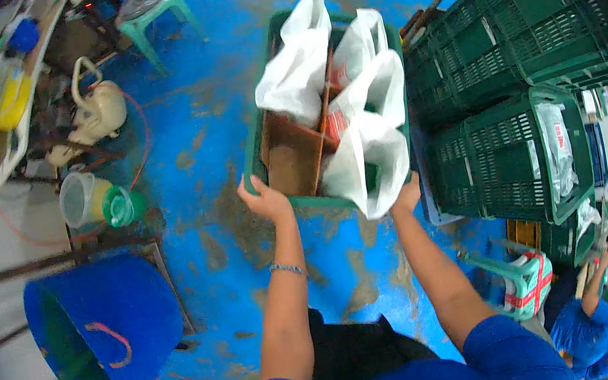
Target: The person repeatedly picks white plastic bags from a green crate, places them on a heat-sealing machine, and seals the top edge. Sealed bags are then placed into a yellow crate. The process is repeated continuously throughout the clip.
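- Evidently for balance, the left hand [268, 200] gripped the near-left corner of the green crate [254, 146], held out in front.
- The right hand [406, 197] clasped the near-right corner, fingers partly hidden.
- Brown dividers [295, 130] presumably kept the white sacks [300, 57] apart.

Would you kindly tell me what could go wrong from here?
The white bags stick up above the crate and might topple if it tilts. The left grip and right grip hold its near end, so the far end might dip. The green crates close on its right could get bumped.
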A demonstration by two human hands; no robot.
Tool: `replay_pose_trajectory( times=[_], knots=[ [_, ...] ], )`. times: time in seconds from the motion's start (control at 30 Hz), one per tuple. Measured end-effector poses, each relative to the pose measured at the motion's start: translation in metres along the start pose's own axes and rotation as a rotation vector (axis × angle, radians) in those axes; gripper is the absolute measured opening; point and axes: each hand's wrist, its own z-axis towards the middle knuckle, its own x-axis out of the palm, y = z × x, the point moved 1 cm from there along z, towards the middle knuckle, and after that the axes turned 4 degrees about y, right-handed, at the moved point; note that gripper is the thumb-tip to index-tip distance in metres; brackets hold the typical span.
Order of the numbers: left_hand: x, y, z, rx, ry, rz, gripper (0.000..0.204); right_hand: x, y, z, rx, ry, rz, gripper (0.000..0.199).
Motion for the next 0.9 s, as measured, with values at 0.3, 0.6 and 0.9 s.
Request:
replay_pose_trajectory(
  times=[0.3, 0.6, 0.9],
  knots=[
    [0.217, -0.050, 0.171, 0.076, 0.127, 0.075, 0.032, 0.112, 0.154, 0.147, 0.183, -0.185, -0.012, 0.044],
    [0.433, -0.096, 0.338, 0.088, 0.326, 0.179, 0.036, 0.196, 0.301, 0.292, 0.234, -0.266, 0.029, 0.047],
    [0.644, -0.137, 0.460, 0.179, 0.501, 0.388, 0.035, 0.286, 0.421, 0.416, 0.396, -0.337, 0.140, 0.046]
  ],
)
